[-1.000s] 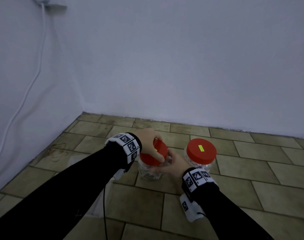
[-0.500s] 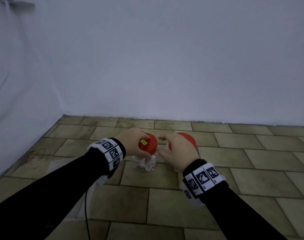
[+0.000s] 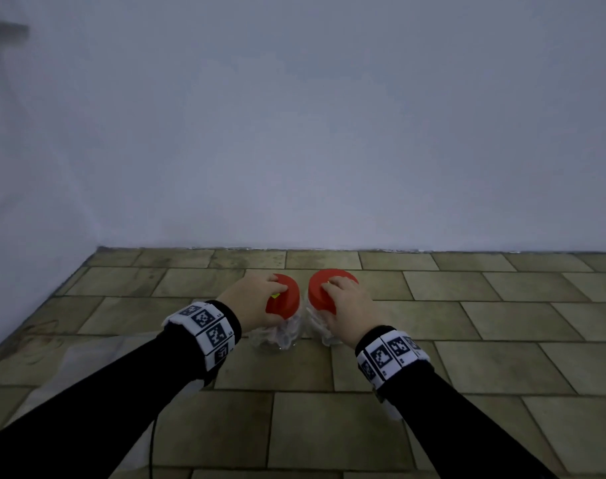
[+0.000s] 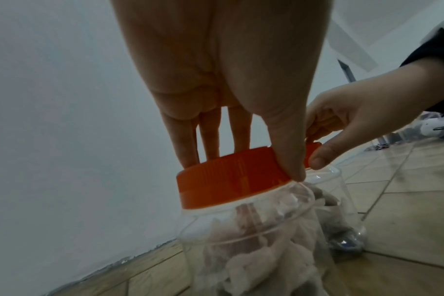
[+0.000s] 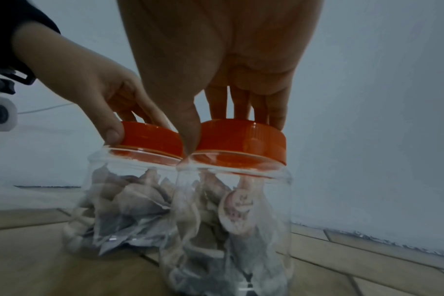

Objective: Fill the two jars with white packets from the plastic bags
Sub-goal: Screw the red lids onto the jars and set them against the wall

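Two clear plastic jars stand side by side on the tiled floor, each with a red lid and white packets inside. My left hand (image 3: 260, 300) grips the red lid (image 3: 287, 295) of the left jar (image 3: 280, 335) from above, thumb and fingers curled round its rim (image 4: 231, 180). My right hand (image 3: 346, 305) grips the lid (image 3: 324, 285) of the right jar (image 3: 317, 324) the same way (image 5: 241, 144). White packets (image 5: 129, 216) fill the lower part of both jars (image 4: 254, 260).
A white wall (image 3: 294, 133) rises just behind the jars and meets a second wall at the left corner. A pale plastic bag (image 3: 69, 371) lies on the tiles (image 3: 329, 426) under my left forearm. A thin cable (image 3: 152, 444) runs across the floor there.
My right hand left the left jar's side and went onto the right jar's lid. The left hand stays on the left lid. The view swung so both jars sit nearer the wall.
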